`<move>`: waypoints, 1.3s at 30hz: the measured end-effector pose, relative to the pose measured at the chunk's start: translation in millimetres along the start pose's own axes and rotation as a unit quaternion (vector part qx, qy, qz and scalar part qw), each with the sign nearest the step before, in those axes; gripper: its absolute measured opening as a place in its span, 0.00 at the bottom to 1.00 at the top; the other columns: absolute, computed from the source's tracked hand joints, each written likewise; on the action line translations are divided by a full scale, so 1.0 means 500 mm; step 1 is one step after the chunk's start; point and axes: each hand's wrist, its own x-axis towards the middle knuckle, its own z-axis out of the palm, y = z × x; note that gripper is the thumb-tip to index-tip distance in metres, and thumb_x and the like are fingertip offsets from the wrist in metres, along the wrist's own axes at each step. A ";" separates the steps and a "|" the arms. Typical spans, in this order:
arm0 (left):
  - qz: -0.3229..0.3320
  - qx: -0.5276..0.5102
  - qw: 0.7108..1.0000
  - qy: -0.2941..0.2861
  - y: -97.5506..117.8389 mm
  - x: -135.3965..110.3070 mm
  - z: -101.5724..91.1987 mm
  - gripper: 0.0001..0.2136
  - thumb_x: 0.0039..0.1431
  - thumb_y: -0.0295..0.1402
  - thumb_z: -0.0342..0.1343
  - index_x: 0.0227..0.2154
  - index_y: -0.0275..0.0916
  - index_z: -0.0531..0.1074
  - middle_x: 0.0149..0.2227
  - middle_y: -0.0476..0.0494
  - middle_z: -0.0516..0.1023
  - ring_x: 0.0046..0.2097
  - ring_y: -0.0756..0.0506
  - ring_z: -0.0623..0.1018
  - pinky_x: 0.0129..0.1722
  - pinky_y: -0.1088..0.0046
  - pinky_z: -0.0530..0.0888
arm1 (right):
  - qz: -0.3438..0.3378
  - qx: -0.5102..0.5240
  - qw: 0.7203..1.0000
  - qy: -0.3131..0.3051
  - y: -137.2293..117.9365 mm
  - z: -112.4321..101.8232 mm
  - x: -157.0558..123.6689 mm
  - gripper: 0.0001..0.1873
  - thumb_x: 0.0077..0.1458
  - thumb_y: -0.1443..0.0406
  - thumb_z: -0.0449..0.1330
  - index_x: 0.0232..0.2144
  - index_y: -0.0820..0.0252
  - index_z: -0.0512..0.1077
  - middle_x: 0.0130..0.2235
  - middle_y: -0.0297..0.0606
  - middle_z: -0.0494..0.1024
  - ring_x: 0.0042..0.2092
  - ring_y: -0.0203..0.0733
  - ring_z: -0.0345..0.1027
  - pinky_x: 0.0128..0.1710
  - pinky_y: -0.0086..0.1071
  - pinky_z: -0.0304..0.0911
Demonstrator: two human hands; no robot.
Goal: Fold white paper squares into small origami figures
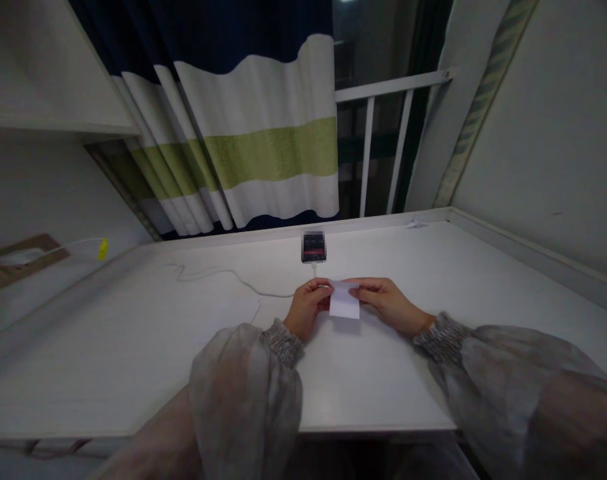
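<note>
A small white piece of paper (pixel 344 303) is held just above the white table (pixel 133 347), near its middle. My left hand (pixel 310 308) pinches the paper's upper left edge, fingers closed, with a ring on one finger. My right hand (pixel 388 303) pinches the upper right edge in the same way. Both arms wear loose grey sheer sleeves with gathered cuffs.
A phone (pixel 314 246) lies beyond the hands, with a white cable (pixel 218 273) trailing left across the table. A striped curtain (pixel 263 147) and a white railing (pixel 383 133) stand behind. The wall rises at the right; a shelf sits at the upper left.
</note>
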 end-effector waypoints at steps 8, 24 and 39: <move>-0.018 -0.010 1.000 -0.012 -0.003 -0.002 0.000 0.10 0.41 0.32 0.60 0.28 0.36 0.66 0.24 0.50 0.72 0.24 0.53 0.72 0.22 0.79 0.70 | -0.050 -0.068 0.996 0.041 -0.004 -0.002 0.000 0.11 0.43 0.65 0.59 0.31 0.56 0.77 0.37 0.34 0.78 0.38 0.39 0.69 0.38 0.35 0.64; -0.063 0.029 0.996 -0.050 0.001 -0.008 0.004 0.09 0.45 0.31 0.60 0.29 0.29 0.72 0.26 0.41 0.77 0.26 0.51 0.76 0.24 0.80 0.72 | -0.207 -0.305 0.929 0.027 0.003 -0.032 -0.001 0.16 0.51 0.70 0.51 0.39 0.54 0.74 0.36 0.37 0.73 0.38 0.38 0.67 0.39 0.33 0.62; 0.127 0.262 0.955 -0.060 -0.023 -0.016 0.001 0.09 0.46 0.34 0.58 0.29 0.34 0.74 0.23 0.48 0.75 0.24 0.52 0.73 0.25 0.77 0.70 | -0.034 -0.131 0.991 0.010 -0.019 0.003 -0.014 0.10 0.46 0.60 0.59 0.30 0.61 0.71 0.28 0.34 0.72 0.29 0.35 0.63 0.28 0.29 0.59</move>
